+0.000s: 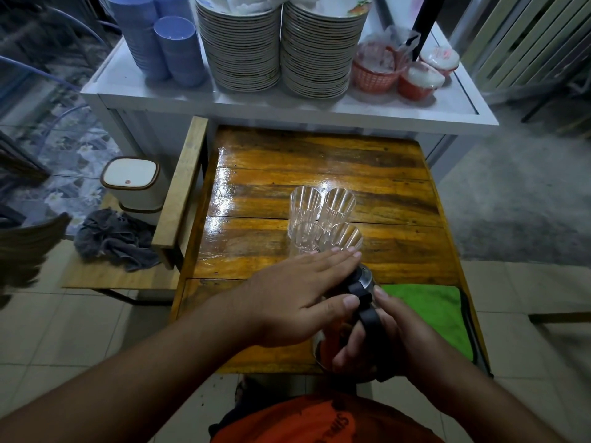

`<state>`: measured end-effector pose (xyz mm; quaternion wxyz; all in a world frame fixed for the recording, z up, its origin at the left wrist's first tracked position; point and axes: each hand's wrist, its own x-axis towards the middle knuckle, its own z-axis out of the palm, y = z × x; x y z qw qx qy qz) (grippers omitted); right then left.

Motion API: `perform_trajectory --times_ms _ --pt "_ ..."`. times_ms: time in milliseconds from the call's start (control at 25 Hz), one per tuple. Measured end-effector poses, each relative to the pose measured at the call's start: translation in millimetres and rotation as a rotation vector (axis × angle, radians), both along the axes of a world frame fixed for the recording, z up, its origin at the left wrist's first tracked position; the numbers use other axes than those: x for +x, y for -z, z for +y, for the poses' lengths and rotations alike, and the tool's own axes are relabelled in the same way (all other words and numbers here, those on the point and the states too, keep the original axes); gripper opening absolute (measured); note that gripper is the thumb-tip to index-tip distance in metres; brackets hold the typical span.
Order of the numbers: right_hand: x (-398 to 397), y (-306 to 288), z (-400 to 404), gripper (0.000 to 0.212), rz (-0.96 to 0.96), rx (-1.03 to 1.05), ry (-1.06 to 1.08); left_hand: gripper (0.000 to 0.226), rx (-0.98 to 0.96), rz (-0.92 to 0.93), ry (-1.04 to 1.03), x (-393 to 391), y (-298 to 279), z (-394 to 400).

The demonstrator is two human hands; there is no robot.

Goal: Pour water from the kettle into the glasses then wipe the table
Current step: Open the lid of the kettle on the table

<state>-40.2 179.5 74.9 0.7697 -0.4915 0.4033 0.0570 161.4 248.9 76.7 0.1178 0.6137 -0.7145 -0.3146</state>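
Note:
Several clear ribbed glasses [323, 215] stand clustered near the middle of the glossy wooden table [319, 161]. A steel kettle [364, 278] with a black handle sits at the table's near edge, tilted toward the glasses. My left hand [297, 292] lies flat on its lid, fingers stretched out. My right hand [383, 334] grips the black handle from the right. A green cloth [438, 308] lies flat on the table just right of the kettle. Most of the kettle body is hidden by my hands.
A white cart [287, 103] behind the table carries two tall plate stacks [281, 49], blue bowls [160, 36] and red baskets [377, 71]. On the left, a wooden chair [179, 193] holds a grey rag [112, 238] and a white bin [134, 183].

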Motion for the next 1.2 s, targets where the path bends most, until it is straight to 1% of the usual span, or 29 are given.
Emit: perform_trajectory --times_ms 120,280,400,640,840,960,1200 --pt "0.6 -1.0 -1.0 0.084 0.014 -0.012 -0.001 0.068 -0.002 0.004 -0.005 -0.1 -0.1 0.6" --pt "1.6 2.0 -1.6 0.088 0.020 0.022 0.007 0.069 0.002 0.025 -0.008 1.6 0.7 -0.3" --pt "2.9 2.2 -1.6 0.081 0.012 0.034 0.004 0.074 -0.006 0.036 0.003 3.2 2.3 -1.4" --pt "5.1 -4.6 -3.1 0.070 -0.012 0.036 -0.009 0.075 -0.009 0.023 -0.007 3.1 4.8 -1.8" --pt "4.0 -3.4 -4.2 0.072 0.000 0.037 -0.007 0.073 -0.016 0.024 -0.015 2.2 4.4 -2.4" --pt "3.7 -4.7 -4.3 0.066 0.007 0.018 -0.008 0.069 -0.007 0.036 -0.023 2.5 3.7 -1.5" --pt "4.1 -9.1 -3.9 0.057 0.011 0.050 -0.001 0.073 -0.027 0.033 -0.020 1.9 5.2 0.4"
